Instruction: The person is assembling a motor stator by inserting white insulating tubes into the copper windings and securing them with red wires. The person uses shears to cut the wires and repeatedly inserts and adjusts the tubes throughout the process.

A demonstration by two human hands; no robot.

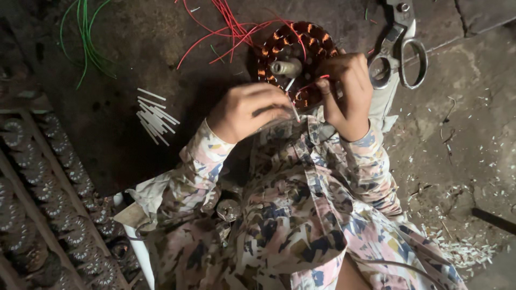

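A round motor stator (293,56) with copper windings and a metal shaft in its middle lies on the dark work surface. My left hand (248,110) is curled at its near edge, pinching a thin white sleeve tube (294,111). My right hand (348,91) rests on the stator's right side, with a red wire (314,83) pinched between its fingers. Both hands nearly meet over the stator's lower rim. Patterned sleeves cover both my arms.
Large metal scissors (400,45) lie right of the stator. Red wires (228,27) trail from its top left, green wires (86,37) lie far left. A pile of white sleeve tubes (155,117) sits left. Rows of wound stators (48,182) fill racks at lower left. Scraps litter the floor (467,161).
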